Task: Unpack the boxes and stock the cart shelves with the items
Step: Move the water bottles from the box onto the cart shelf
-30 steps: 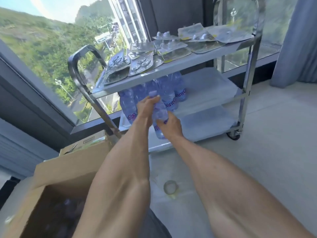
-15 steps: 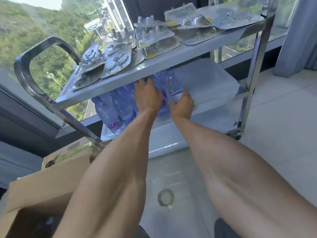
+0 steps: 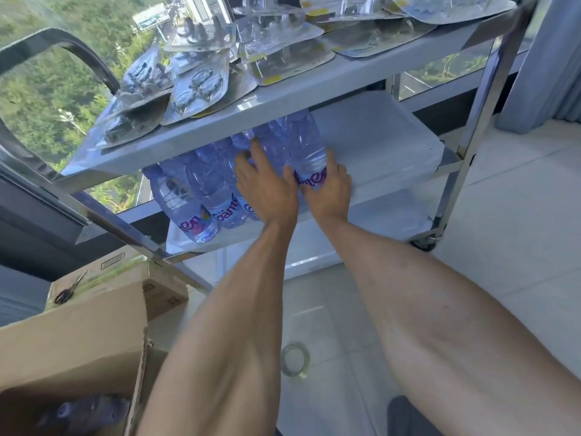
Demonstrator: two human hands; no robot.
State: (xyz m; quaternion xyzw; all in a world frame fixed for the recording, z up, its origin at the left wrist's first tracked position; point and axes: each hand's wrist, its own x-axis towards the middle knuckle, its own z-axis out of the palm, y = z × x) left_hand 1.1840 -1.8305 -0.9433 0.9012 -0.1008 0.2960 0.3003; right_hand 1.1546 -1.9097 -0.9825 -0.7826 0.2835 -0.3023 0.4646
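Observation:
A steel cart with white shelves stands by the window; its middle shelf (image 3: 390, 143) holds a row of blue-tinted water bottles (image 3: 201, 202) at the left end. My right hand (image 3: 327, 190) grips the lower part of the rightmost bottle (image 3: 306, 146), which stands upright on that shelf. My left hand (image 3: 267, 187) lies with spread fingers against the bottles just to its left. The top shelf (image 3: 283, 96) carries several clear blister packs (image 3: 201, 86). An open cardboard box (image 3: 75, 335) at lower left shows more bottles (image 3: 81, 410) inside.
A second box (image 3: 125, 278) with scissors (image 3: 70, 287) on it sits behind the open one. A roll of clear tape (image 3: 295, 360) lies on the tiled floor. The cart's handle (image 3: 78, 55) curves up at left; a curtain (image 3: 547, 58) hangs at right.
Both hands carried a bottle from in front of the cart onto the middle shelf and set it at the right end of the row. The view moved closer to the cart.

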